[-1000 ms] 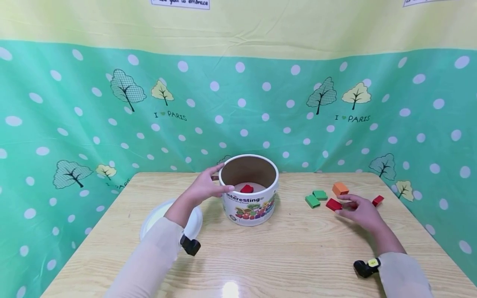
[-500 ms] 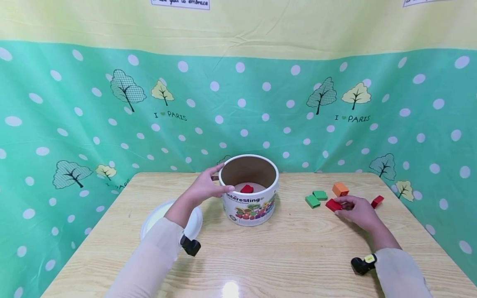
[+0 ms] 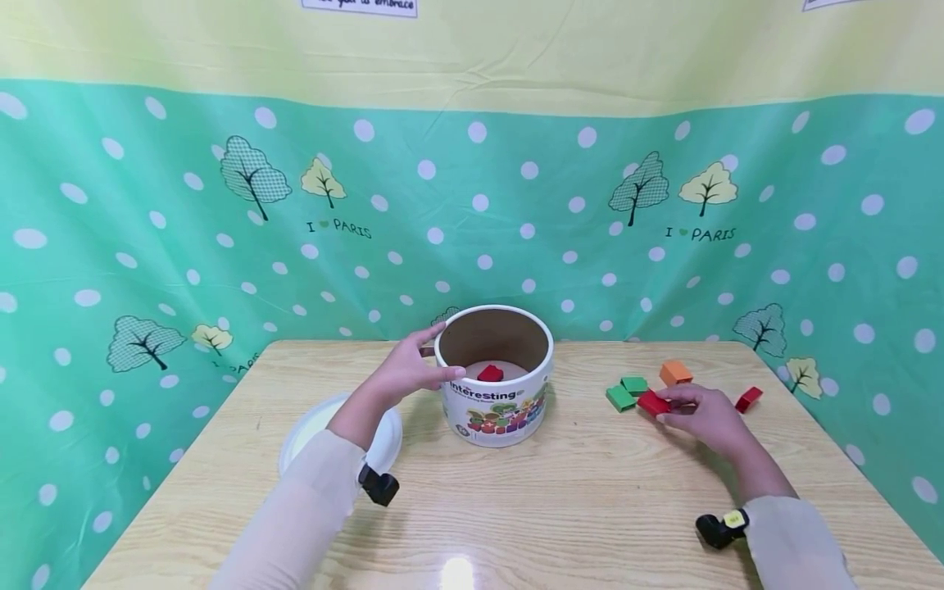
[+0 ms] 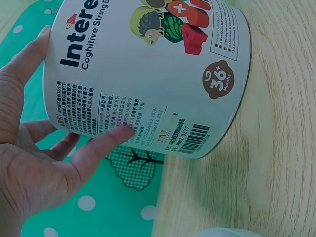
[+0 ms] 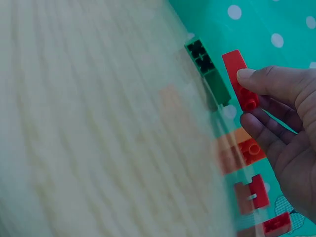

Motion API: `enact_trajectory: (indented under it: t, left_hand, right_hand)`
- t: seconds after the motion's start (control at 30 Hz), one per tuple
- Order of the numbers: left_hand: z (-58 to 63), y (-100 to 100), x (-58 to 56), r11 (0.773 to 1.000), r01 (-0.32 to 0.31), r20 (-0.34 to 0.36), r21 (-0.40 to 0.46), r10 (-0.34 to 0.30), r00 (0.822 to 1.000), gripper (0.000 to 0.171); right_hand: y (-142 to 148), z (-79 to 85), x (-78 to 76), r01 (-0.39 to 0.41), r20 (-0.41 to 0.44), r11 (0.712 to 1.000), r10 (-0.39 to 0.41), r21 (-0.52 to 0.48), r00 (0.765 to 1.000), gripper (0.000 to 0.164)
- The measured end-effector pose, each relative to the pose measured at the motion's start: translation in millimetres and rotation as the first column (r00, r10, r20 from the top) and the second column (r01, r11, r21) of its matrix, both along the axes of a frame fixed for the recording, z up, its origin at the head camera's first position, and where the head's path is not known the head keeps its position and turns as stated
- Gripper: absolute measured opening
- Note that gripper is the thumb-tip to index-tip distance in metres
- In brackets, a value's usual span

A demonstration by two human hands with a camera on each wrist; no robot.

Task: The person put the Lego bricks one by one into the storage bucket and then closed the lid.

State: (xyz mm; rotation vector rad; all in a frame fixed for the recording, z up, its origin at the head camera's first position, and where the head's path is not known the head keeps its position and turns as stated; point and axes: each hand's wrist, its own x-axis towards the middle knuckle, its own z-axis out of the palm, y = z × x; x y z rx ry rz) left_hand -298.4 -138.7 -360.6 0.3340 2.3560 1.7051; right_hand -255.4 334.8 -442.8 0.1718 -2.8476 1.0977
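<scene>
A white printed bucket point(image 3: 496, 410) stands upright, with a red piece point(image 3: 490, 374) inside on its bottom. Against the bucket's left side rests my left hand point(image 3: 404, 365), its thumb at the front of the rim; in the left wrist view another finger lies straight on the printed wall. My right hand point(image 3: 701, 416) pinches a red toy brick point(image 5: 234, 71) between thumb and fingers. Just left of that brick lie two green bricks point(image 3: 621, 398). An orange brick point(image 3: 675, 373) sits behind the right hand, and another red brick point(image 3: 748, 399) lies to its right.
On the left, a round white lid point(image 3: 383, 447) lies partly under the left forearm. Behind the wooden table point(image 3: 546, 508) hangs a green dotted cloth point(image 3: 472, 205). Lower in the right wrist view, two red pieces point(image 5: 259, 191) show near the orange brick.
The right hand has taken the red brick between its fingers and shifted it slightly left, closer to the green bricks. The left hand and bucket have not moved.
</scene>
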Motion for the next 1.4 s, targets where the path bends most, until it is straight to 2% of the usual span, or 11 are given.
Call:
enact_trajectory:
  t: [0.27, 0.63, 0.77, 1.0, 1.2, 1.4]
  left_hand:
    - [-1.3, -0.2, -0.8, 1.000, 0.004, 0.002, 0.005, -0.004, 1.000, 0.102]
    - [-1.6, 0.3, -0.3, 1.000, 0.003, 0.007, 0.008, -0.003, 1.000, 0.098]
    - [-0.9, 0.6, -0.3, 1.000, 0.007, 0.005, 0.006, -0.007, 1.000, 0.099]
    - [0.4, 0.0, 0.2, 1.000, 0.005, 0.004, 0.005, -0.006, 1.000, 0.100]
    - [-0.3, -0.9, -0.3, 1.000, 0.006, 0.003, 0.003, -0.006, 1.000, 0.101]
    - [0.3, -0.7, -0.7, 1.000, 0.005, 0.003, 0.001, -0.005, 1.000, 0.098]
  right_hand:
    - [-4.7, 10.6, -1.9, -0.044, -0.001, 0.994, 0.044, -0.097, 0.999, 0.042]
    - [-22.6, 28.9, -5.2, -0.080, -0.068, 0.993, 0.074, -0.088, 0.995, 0.039]
    - [-28.8, 38.2, -7.1, -0.112, -0.094, 0.989, 0.103, -0.092, 0.990, 0.038]
    - [-40.9, 57.2, -8.3, -0.087, -0.051, 0.995, 0.084, -0.058, 0.995, 0.043]
    - [-52.4, 74.6, -13.6, -0.122, -0.058, 0.985, 0.116, -0.122, 0.992, 0.045]
    - [-62.8, 91.1, -17.9, -0.142, -0.072, 0.979, 0.133, -0.144, 0.989, 0.042]
